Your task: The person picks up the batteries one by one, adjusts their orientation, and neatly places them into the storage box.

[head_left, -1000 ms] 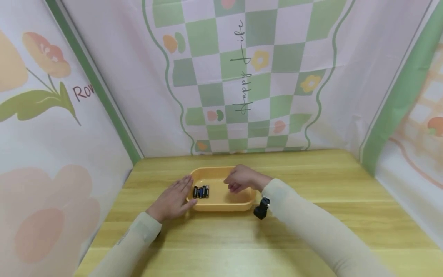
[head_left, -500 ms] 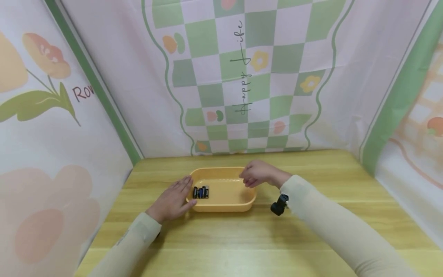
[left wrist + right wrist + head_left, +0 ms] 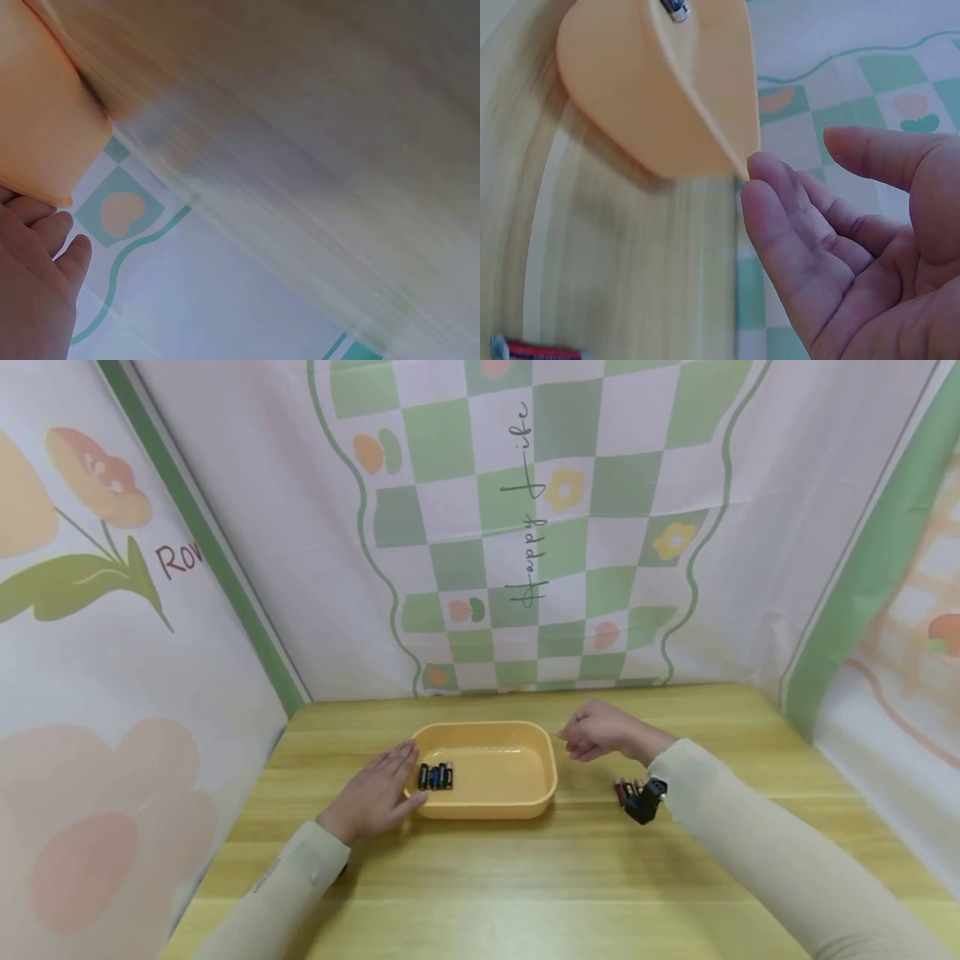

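Note:
My left hand [image 3: 369,795] rests against the left end of a yellow tray [image 3: 487,812], fingers extended along its rim and the thumb at the near corner. The left wrist view shows those fingers touching the tray wall [image 3: 45,112]. Inside, at the left end, several dark batteries [image 3: 435,776] lie side by side in a row. My right hand [image 3: 603,731] hovers just right of the tray, holding nothing; the right wrist view shows its fingers [image 3: 787,240] loosely bent, with the thumb apart from them.
More batteries [image 3: 621,789] with red and dark casings lie on the wooden table [image 3: 480,885] below my right wrist, partly hidden by the black wrist camera [image 3: 643,802]. One red battery [image 3: 540,352] shows at the right wrist view's lower edge. A patterned curtain [image 3: 525,568] hangs behind the table.
My right hand has moved right, from over the tray to beyond its right end. The batteries under the right wrist have come into view. The left hand and tray stay put.

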A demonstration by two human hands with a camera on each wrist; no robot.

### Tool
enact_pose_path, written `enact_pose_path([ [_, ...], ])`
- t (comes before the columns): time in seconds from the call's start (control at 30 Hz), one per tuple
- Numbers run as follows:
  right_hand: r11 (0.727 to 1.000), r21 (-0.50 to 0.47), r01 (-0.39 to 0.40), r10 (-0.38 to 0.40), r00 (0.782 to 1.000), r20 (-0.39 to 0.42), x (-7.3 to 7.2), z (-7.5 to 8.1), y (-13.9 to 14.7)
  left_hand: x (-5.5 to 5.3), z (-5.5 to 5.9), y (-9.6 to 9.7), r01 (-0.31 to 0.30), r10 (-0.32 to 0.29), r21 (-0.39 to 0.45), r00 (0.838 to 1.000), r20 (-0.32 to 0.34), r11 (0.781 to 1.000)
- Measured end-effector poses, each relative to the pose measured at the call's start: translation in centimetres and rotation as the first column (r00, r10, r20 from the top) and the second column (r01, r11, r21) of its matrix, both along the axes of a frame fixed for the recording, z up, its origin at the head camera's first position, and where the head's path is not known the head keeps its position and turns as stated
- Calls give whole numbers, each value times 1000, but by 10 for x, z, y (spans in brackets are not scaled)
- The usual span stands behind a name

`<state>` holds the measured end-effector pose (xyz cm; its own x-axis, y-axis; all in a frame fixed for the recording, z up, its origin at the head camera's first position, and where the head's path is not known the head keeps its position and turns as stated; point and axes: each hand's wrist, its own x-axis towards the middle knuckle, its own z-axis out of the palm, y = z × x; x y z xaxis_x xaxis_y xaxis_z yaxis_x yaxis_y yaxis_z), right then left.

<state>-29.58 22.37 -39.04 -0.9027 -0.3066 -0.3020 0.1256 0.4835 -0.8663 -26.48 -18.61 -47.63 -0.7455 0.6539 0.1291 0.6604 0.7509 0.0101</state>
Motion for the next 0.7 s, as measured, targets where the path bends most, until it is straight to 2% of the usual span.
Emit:
enact_pose_path([
  [0.17,1000,14,7,-8,1000,10,2,-1,13,0,1,0,9,-9,5,1000,-8,1000],
  [0.43,999,48,8,-7,1000,-18,6,1,31,-1,0,-1,-2,2,-14,1000,-6,1000],
  [0.7,997,57,47,-47,999,-4,7,-7,54,-1,-1,-1,-10,10,-3,1000,9,1000],
])
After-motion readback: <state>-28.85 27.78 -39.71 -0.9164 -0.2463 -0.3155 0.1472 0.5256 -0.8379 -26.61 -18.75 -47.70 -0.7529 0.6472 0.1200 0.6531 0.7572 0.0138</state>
